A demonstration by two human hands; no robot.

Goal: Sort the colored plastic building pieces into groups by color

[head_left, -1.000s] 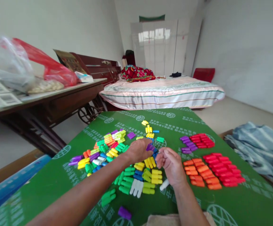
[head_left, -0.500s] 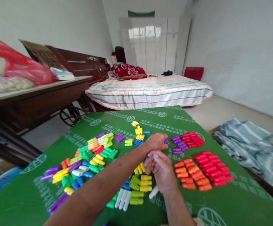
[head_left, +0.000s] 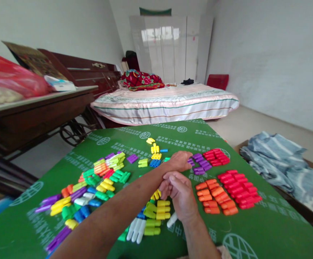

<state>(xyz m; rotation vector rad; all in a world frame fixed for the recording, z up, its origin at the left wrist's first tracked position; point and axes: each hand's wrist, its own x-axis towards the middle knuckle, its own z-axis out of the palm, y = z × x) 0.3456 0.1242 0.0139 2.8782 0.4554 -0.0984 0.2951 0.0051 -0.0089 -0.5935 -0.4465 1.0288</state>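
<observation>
My left hand reaches across the green board with its fingers bent down at some purple plastic caps, which it seems to grip; the fingertips are partly hidden. Closer to me, my right hand is curled beside the left forearm, thumb over the fingers; whatever it holds is hidden. More purple caps lie in rows just right of my left hand. Red caps and orange caps lie grouped right of my right hand. A single white cap rests by my right wrist.
Mixed coloured caps are scattered on the left. Yellow caps and white caps lie near my forearms. A side table with a red bag stands left, a bed behind, folded cloth at right.
The view has turned slightly, so the whole scene sits a little further left. Both hands stay in nearly the same place over the board.
</observation>
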